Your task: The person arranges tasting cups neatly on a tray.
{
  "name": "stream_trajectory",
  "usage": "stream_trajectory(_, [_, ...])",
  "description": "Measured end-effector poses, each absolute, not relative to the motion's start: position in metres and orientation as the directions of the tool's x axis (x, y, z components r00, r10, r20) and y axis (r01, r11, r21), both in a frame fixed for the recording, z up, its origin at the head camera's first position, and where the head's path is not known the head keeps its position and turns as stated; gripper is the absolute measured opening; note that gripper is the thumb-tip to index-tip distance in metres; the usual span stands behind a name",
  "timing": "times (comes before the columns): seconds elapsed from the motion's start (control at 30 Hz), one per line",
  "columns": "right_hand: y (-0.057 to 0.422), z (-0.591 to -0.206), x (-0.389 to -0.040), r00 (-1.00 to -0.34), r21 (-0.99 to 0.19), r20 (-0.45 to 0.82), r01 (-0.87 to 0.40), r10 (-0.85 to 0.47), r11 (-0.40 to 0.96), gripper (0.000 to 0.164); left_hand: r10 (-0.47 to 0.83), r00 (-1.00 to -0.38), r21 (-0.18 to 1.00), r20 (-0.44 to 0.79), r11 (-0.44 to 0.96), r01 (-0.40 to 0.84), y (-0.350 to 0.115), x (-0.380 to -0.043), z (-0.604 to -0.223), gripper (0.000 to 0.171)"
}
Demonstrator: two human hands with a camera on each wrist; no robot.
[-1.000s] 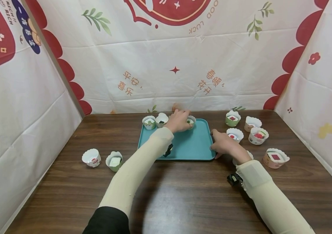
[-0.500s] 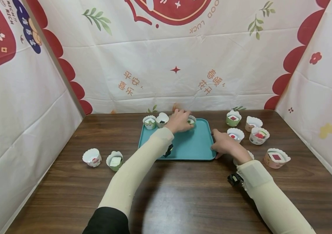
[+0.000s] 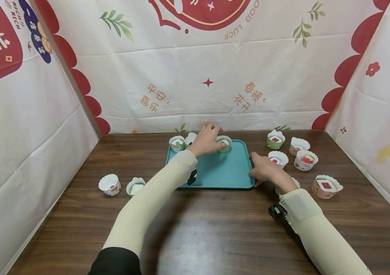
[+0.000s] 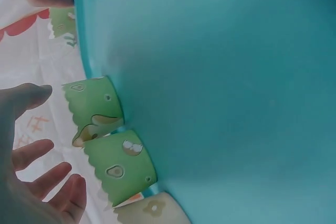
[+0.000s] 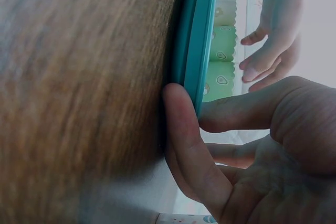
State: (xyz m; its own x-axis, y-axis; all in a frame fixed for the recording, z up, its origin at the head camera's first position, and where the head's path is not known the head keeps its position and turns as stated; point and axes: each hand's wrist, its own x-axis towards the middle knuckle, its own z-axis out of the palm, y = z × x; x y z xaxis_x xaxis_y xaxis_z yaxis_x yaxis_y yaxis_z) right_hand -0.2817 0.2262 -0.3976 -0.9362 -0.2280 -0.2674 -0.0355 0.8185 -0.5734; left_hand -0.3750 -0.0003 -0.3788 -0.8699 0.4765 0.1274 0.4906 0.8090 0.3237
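Note:
My left hand (image 3: pixel 207 141) hovers over the back of a teal tray (image 3: pixel 220 173), fingers spread and holding nothing. In the left wrist view, its thumb and fingers stand apart from two green paper cups. A row of paper cups lines the tray's back edge: a green cup (image 3: pixel 176 144) at the left, a pale cup (image 3: pixel 190 138) partly covered by the hand, and a green cup (image 3: pixel 223 144) to its right. Another green cup (image 5: pixel 224 43) shows in the right wrist view, hidden from the head. My right hand (image 3: pixel 267 170) pinches the tray's right edge between thumb and fingers.
Right of the tray stand several filled paper cups, among them a green one (image 3: pixel 275 139), a white one (image 3: pixel 306 160) and a pink one (image 3: pixel 326 186). Two more, a white cup (image 3: pixel 109 185) and a green cup (image 3: pixel 135 186), stand left. A printed cloth (image 3: pixel 181 68) surrounds the table.
My left hand has loosened from the cups and shifted slightly left, uncovering more of the green cup at its right. The right hand keeps its place on the tray.

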Motion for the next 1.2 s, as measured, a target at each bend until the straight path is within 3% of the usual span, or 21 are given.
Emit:
stream_trajectory(0.5, [0.226, -0.397, -0.284, -0.938, -0.571, -0.259, -0.044, -0.231, 0.820, 0.065, 0.451, -0.867, 0.461, 0.212, 0.736, 0.496, -0.048, -0.347, -0.357, 0.061])
stream_trajectory(1.2, [0.226, -0.397, -0.282, -0.939, -0.564, -0.255, -0.049, -0.230, 0.824, 0.066, 0.333, -0.895, 0.478, 0.297, 0.759, 0.442, -0.129, -0.288, -0.354, 0.059])
